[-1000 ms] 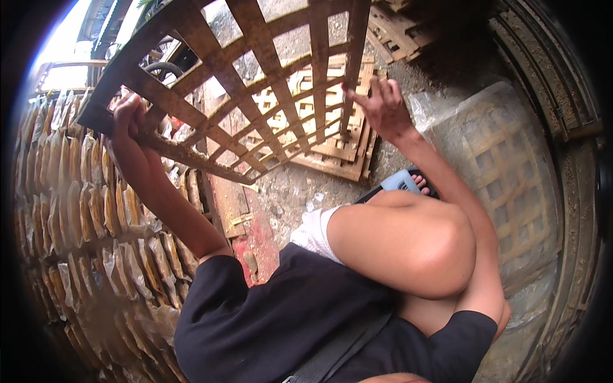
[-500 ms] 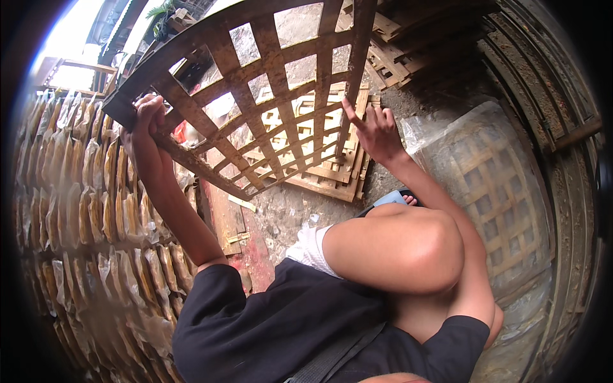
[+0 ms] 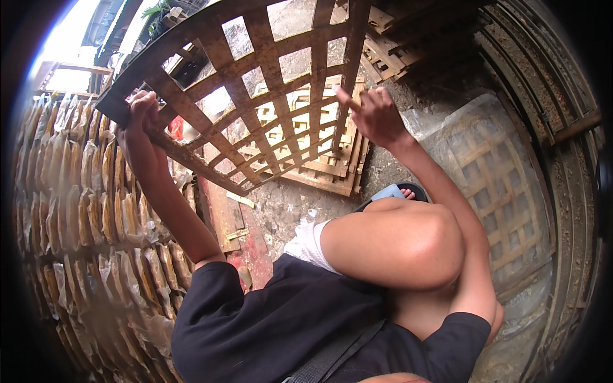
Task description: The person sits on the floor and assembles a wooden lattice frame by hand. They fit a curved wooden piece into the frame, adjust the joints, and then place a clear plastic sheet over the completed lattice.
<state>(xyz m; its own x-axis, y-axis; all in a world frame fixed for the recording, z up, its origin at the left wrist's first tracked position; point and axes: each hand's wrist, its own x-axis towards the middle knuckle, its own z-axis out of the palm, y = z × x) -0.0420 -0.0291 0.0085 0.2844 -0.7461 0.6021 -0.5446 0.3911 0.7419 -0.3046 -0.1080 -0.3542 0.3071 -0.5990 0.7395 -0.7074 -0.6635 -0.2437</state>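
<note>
A brown wooden lattice rack [image 3: 274,86], its surface stained and worn, is held up at a tilt in front of me. My left hand [image 3: 143,115] is closed around its frame near the left corner. Close to the right-hand side bar is my right hand [image 3: 378,115], its index finger stretched across that bar and the other fingers loosely bent. I cannot tell how firmly the finger touches the wood, and the thumb is hidden. Through the gaps shows a stack of paler lattice racks [image 3: 329,175] on the ground.
Rows of wrapped, yellowish flat pieces [image 3: 96,210] stand along the left. A plastic-covered lattice stack [image 3: 501,191] lies at the right, beside long wooden beams [image 3: 543,76]. More racks [image 3: 386,54] are piled at the far right. My bent knee [image 3: 408,246] rises in the middle.
The lattice rack has shifted slightly to the left with my left hand. My right hand has moved a little left, its index finger now reaching across the side bar.
</note>
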